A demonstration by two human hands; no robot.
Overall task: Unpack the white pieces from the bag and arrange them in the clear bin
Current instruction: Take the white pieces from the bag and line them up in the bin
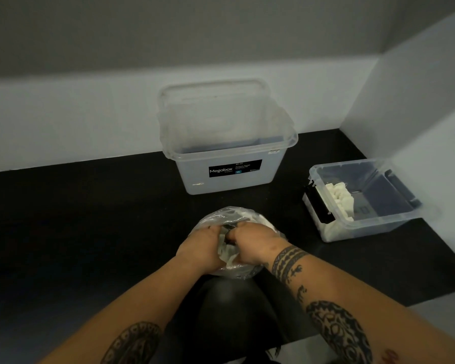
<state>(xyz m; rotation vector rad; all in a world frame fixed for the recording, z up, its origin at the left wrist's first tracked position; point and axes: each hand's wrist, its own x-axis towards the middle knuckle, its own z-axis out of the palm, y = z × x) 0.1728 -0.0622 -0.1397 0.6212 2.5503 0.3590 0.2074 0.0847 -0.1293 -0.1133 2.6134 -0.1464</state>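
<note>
Fingers of both my hands are curled into the top of the crinkly clear plastic bag (230, 219), and they are bunched up close together. My left hand (199, 249) grips the near left edge of the bag's mouth. My right hand (258, 245) grips the right edge. Between my two hands I can see a clump of small white pieces (227, 254), right under my fingertips. I cannot tell if either hand is pinching a piece or only holding the plastic.

The bag sits on the black floor mat (90, 232), just past my dark knee (229, 311). More white shows through the plastic on the far right side.

The small, low clear plastic bin (365, 227) is off to the right of my hands and a little farther away. A pile of white pieces (339, 197) already lies in its left end. Its right end looks bare. My right hand is the nearer one to it, so I think that hand should carry the next piece across while my left hand keeps the bag open. The bin's long side runs left to right, slanting away from me.

Straight ahead, past the bag, stands the tall cloudy plastic tub with the black label (229, 169). It sits well apart from my hands.
</note>
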